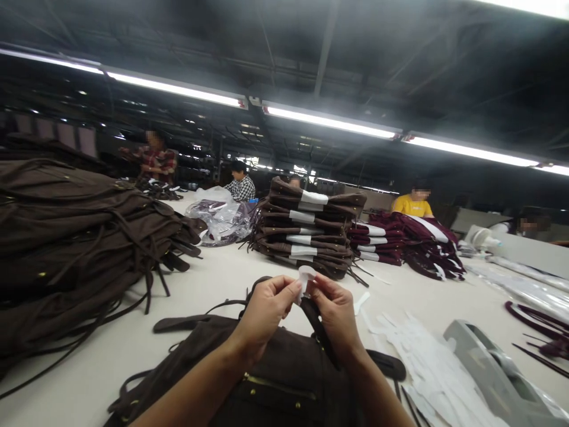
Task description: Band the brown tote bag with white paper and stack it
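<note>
Above a dark brown bag (271, 379), my left hand (267, 311) pinches a small white strip (306, 274) between thumb and fingers. From the other side, my right hand (335, 311) is closed on the same strip. A dark strap (315, 320) of the bag runs up to the strip beside my right hand; whether the fingers also grip it is hard to see. The bag lies on the table below my forearms, with a gold zipper (280, 385) across its front. The strip curves into a loop at the top.
Brown bags (66, 237) are heaped at left. Ahead stands a stack of brown bags (306, 231) with white bands, beside maroon bags (427, 243). On the right lie white strips (413, 350) and a grey tape dispenser (493, 367). Several people work beyond the table (213, 284).
</note>
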Motion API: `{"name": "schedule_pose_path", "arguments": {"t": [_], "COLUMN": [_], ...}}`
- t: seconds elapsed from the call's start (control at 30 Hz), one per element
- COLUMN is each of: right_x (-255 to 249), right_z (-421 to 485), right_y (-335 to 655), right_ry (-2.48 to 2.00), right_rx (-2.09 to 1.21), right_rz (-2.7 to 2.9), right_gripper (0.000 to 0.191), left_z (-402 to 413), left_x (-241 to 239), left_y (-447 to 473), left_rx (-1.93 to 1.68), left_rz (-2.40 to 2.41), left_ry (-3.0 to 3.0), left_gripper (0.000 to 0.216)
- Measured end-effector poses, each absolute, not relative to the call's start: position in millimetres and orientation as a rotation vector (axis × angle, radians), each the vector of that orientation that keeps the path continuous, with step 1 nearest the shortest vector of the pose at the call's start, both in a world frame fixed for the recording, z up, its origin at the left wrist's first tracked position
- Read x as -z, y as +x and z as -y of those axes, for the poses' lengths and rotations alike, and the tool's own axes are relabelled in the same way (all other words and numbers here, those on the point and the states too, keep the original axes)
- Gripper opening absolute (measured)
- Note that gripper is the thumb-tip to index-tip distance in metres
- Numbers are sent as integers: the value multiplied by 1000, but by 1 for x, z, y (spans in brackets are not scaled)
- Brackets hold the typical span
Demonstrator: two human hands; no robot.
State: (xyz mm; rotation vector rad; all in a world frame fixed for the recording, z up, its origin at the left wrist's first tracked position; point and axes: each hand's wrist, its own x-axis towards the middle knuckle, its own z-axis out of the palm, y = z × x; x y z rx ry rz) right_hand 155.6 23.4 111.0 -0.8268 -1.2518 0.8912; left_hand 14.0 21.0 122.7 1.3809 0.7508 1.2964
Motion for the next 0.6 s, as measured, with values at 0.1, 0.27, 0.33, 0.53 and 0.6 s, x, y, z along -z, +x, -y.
{"name": "schedule_pose_path", "arguments": {"t": [0.1,0.27,0.33,0.53,0.6], "right_x": [-109,-105,-104,-105,-105], "right_z": [-24,-28,-29,-29,-28], "right_y": [155,162,165,168,168], "right_ry": [-821,-796,-787,-771,-765], "right_rx": [-856,-873,-881,-849,-842], "right_rz": [1296,1353,1378,1496,1519], "right_gripper": [35,38,38,37,37], "left_z": [-22,-21,-21,-24,-24], "left_x": [-123,-122,-122,-122,-122], "left_y": [12,12,12,9,8], "left_rx": [-1276,-1270,-1249,-1172,-1183], "left_rz": [-732,-659,-643,-670,-665], "left_ry": [1331,1314,1299,1297,1284], "left_gripper": [36,35,34,34,34]}}
